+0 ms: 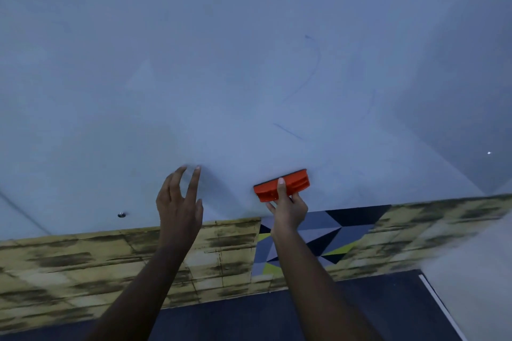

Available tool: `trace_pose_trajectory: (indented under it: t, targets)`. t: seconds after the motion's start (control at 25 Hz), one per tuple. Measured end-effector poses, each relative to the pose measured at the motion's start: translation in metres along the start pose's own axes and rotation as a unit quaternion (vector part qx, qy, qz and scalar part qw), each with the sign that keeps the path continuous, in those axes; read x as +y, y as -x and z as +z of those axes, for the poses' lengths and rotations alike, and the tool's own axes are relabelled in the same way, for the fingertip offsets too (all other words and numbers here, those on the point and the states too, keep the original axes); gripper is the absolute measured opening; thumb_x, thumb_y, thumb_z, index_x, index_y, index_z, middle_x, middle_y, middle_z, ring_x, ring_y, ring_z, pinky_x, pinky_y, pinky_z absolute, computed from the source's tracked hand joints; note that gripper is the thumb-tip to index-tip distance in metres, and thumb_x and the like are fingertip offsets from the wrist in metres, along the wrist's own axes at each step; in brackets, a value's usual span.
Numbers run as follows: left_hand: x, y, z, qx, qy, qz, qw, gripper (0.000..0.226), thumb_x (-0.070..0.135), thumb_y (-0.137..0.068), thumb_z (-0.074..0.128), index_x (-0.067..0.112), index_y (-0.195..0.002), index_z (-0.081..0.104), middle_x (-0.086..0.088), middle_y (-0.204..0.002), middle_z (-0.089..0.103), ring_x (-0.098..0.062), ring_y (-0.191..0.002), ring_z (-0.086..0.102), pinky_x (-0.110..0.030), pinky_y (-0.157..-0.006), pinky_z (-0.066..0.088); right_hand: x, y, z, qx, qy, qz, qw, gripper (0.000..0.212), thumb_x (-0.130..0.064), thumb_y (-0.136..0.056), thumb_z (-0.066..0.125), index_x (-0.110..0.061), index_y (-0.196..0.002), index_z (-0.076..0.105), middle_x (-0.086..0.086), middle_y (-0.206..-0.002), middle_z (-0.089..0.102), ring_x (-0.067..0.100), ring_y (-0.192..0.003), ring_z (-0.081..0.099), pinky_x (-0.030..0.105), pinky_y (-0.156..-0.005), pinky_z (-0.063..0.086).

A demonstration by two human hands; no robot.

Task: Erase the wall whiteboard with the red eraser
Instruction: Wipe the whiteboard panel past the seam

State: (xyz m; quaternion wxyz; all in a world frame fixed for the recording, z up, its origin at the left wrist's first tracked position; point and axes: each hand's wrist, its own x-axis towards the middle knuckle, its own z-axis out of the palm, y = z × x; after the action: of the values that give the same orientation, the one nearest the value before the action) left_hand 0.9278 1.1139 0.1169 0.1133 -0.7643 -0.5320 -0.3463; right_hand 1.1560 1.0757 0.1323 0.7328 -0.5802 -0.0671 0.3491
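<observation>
The wall whiteboard (221, 63) fills the upper part of the view, pale and mostly blank, with faint blue pen strokes at centre right. My right hand (288, 209) grips the red eraser (282, 185) from below, one finger laid over its back, and holds it against the board near the board's lower edge. To the left of the eraser, my left hand (180, 202) has its fingers straight and spread, the fingertips touching or almost touching the board. It holds nothing.
Below the board runs a wall strip with a yellow-and-black brick pattern (83, 257) and a grey, black and lime triangle panel (318, 238). A small metal fixing (121, 214) sits at the board's lower left. Dark floor (249, 318) lies underneath.
</observation>
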Motion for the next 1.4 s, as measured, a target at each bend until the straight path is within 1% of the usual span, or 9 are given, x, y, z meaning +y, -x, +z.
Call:
trace_pose_trajectory:
  t: [0.32, 0.44, 0.52, 0.76, 0.88, 0.96, 1.2, 1.32, 1.4]
  targets:
    - [0.035, 0.029, 0.02, -0.056, 0.006, -0.082, 0.995, 0.091, -0.003, -0.077, 0.086, 0.009, -0.156, 0.044, -0.028, -0.149, 0.04, -0.051, -0.138, 0.042, -0.065, -0.108, 0.047, 0.022, -0.069, -0.071, 0.026, 0.089, 0.031, 0.995, 0.039, -0.038, -0.094, 0.074, -0.008, -0.119, 0.071, 0.012, -0.109, 0.072, 0.034, -0.101, 0.071, 0.048, -0.076, 0.064]
    - [0.061, 0.014, 0.02, -0.045, 0.011, -0.074, 0.996, 0.084, 0.0, -0.082, 0.083, 0.009, -0.156, 0.045, -0.026, -0.155, 0.038, -0.049, -0.142, 0.041, -0.064, -0.106, 0.048, -0.015, -0.081, -0.078, 0.083, 0.173, -0.131, 0.973, 0.074, -0.073, -0.087, 0.061, -0.014, -0.13, 0.066, 0.007, -0.104, 0.066, 0.027, -0.091, 0.068, 0.044, -0.076, 0.061]
    - [0.079, 0.002, 0.017, -0.025, 0.019, -0.068, 0.997, 0.082, 0.002, -0.084, 0.082, 0.008, -0.157, 0.046, -0.025, -0.155, 0.038, -0.049, -0.143, 0.041, -0.064, -0.104, 0.049, -0.052, -0.078, -0.069, 0.066, 0.204, -0.268, 0.939, 0.071, -0.066, -0.089, 0.064, -0.013, -0.137, 0.063, 0.005, -0.104, 0.056, 0.025, -0.089, 0.061, 0.032, -0.071, 0.054]
    - [0.105, -0.026, 0.007, 0.028, 0.021, -0.054, 0.998, 0.063, 0.017, -0.095, 0.062, 0.008, -0.155, 0.048, -0.023, -0.154, 0.041, -0.045, -0.143, 0.042, -0.06, -0.106, 0.047, -0.041, -0.067, -0.054, -0.065, 0.507, -0.571, 0.642, 0.074, -0.043, -0.08, 0.086, -0.034, -0.147, 0.055, 0.007, -0.098, 0.052, 0.026, -0.085, 0.047, 0.039, -0.066, 0.043]
    - [0.104, -0.035, -0.003, 0.039, 0.014, -0.033, 0.999, 0.06, 0.019, -0.096, 0.059, 0.007, -0.154, 0.049, -0.023, -0.154, 0.041, -0.044, -0.144, 0.042, -0.059, -0.108, 0.045, -0.028, -0.074, -0.06, -0.089, 0.55, -0.602, 0.572, 0.085, -0.046, -0.07, 0.093, -0.039, -0.144, 0.052, 0.007, -0.094, 0.054, 0.026, -0.081, 0.048, 0.04, -0.066, 0.041]
    - [0.103, -0.042, -0.011, 0.049, 0.019, -0.038, 0.998, 0.059, 0.019, -0.097, 0.059, 0.008, -0.154, 0.049, -0.021, -0.155, 0.04, -0.043, -0.145, 0.041, -0.058, -0.11, 0.044, -0.042, -0.076, -0.061, -0.089, 0.523, -0.605, 0.594, 0.082, -0.048, -0.07, 0.092, -0.038, -0.144, 0.056, 0.006, -0.096, 0.054, 0.026, -0.084, 0.049, 0.04, -0.07, 0.041]
    - [0.099, -0.048, -0.012, 0.062, 0.02, -0.028, 0.997, 0.058, 0.019, -0.098, 0.056, 0.008, -0.154, 0.049, -0.02, -0.156, 0.041, -0.042, -0.146, 0.041, -0.056, -0.113, 0.04, -0.157, -0.076, -0.041, 0.002, 0.248, -0.523, 0.815, 0.07, -0.052, -0.082, 0.079, -0.025, -0.143, 0.06, 0.0, -0.099, 0.048, 0.019, -0.09, 0.047, 0.039, -0.076, 0.049]
    - [0.096, -0.048, -0.009, 0.071, 0.019, -0.021, 0.997, 0.057, 0.015, -0.098, 0.056, 0.007, -0.154, 0.049, -0.021, -0.155, 0.04, -0.042, -0.146, 0.041, -0.055, -0.115, 0.039, -0.162, -0.058, -0.019, -0.004, 0.271, -0.537, 0.799, 0.068, -0.049, -0.081, 0.081, -0.024, -0.142, 0.062, 0.003, -0.099, 0.049, 0.021, -0.09, 0.046, 0.035, -0.077, 0.044]
    - [0.094, -0.049, -0.008, 0.081, 0.023, -0.02, 0.996, 0.055, 0.008, -0.098, 0.055, 0.005, -0.153, 0.05, -0.022, -0.155, 0.041, -0.042, -0.145, 0.041, -0.056, -0.116, 0.039, -0.124, -0.043, -0.009, -0.054, 0.385, -0.579, 0.717, 0.073, -0.049, -0.077, 0.083, -0.033, -0.144, 0.058, 0.006, -0.099, 0.052, 0.025, -0.089, 0.048, 0.039, -0.079, 0.041]
